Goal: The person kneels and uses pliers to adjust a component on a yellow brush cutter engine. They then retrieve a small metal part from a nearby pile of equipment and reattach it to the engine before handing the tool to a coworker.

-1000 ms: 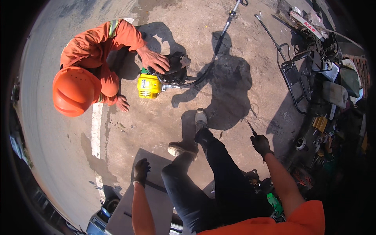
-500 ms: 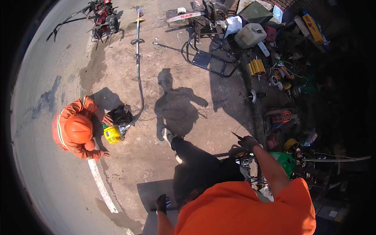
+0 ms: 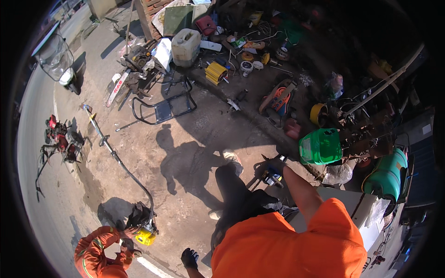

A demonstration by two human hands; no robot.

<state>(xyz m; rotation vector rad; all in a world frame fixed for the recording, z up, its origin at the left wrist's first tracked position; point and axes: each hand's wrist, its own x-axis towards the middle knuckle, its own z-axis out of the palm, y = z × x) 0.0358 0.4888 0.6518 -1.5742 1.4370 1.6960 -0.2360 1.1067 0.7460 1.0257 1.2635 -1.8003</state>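
Observation:
My right hand (image 3: 277,162), in a dark glove, grips a thin dark pointed tool (image 3: 265,158), partly lost against the shadow, just above a blue-and-black machine (image 3: 271,179) near my shoe. My left hand (image 3: 189,257), also gloved, hangs low beside my leg, fingers apart and apparently empty. At lower left a crouching co-worker (image 3: 95,255) in orange work clothes leans over a yellow-engined brush cutter (image 3: 146,236), hands near the engine. The cutter's long shaft stretches up and away.
A red tiller (image 3: 62,141), a chainsaw (image 3: 118,85) and a black metal frame (image 3: 164,110) lie on the pavement. A plastic jerrycan (image 3: 185,48) and scattered parts fill the shadowed back. A green tub (image 3: 319,146) and teal tank (image 3: 384,178) are at right; a three-wheeler (image 3: 67,74) stands by the road.
My view has swung rightward toward the cluttered shade. The brush cutter and co-worker now appear lower in the picture. My right hand, still holding the tool, is over the blue-and-black machine.

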